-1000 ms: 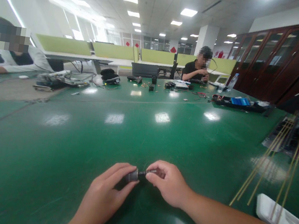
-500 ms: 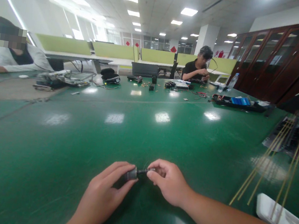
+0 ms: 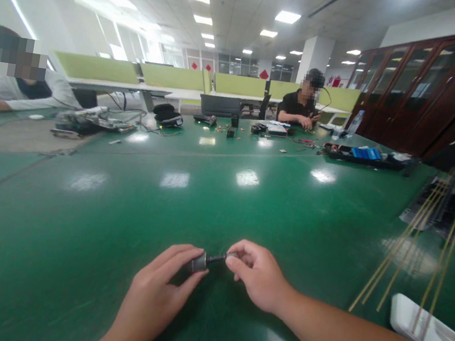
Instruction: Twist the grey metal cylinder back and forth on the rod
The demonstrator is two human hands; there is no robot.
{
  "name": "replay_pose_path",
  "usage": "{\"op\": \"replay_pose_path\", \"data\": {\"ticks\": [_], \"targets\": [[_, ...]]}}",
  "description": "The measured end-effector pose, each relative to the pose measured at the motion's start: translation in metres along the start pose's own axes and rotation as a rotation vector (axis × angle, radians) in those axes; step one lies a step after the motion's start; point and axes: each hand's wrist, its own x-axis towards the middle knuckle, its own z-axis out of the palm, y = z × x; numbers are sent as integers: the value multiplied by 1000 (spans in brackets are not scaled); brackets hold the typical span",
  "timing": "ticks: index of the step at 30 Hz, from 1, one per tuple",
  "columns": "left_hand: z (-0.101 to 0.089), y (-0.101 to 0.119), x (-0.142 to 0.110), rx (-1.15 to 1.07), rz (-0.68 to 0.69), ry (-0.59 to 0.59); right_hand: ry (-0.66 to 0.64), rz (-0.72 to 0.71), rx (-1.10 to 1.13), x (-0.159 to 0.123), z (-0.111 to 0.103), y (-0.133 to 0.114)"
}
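Observation:
A short dark-grey cylinder point(image 3: 199, 263) is pinched between the thumb and fingers of my left hand point(image 3: 161, 286), just above the green tabletop point(image 3: 128, 207). From its right end sticks out a thin black shaft point(image 3: 215, 258). My right hand point(image 3: 258, 269) closes thumb and fingertips on the far end of this shaft. Something small and greyish shows at those fingertips, too small to name. The cylinder's left part is covered by my left hand.
Thin yellowish sticks point(image 3: 398, 247) and a white tray-like object point(image 3: 434, 332) lie at the right. Electronic parts point(image 3: 83, 120), a black tray with blue items point(image 3: 366, 155) and a bottle point(image 3: 354, 124) stand farther back. Two people sit across the table.
My hands have barely shifted; the cylinder and shaft tilt slightly more, rising to the right. The person at the back has lowered a hand toward the table.

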Motion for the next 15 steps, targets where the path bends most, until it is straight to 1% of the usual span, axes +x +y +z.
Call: {"op": "replay_pose_path", "data": {"ticks": [7,15], "targets": [[-1,1,0,-3,1,24,6,5,7,0,-1,0],[-2,1,0,3,-23,21,9,18,41,1,-2,2]]}}
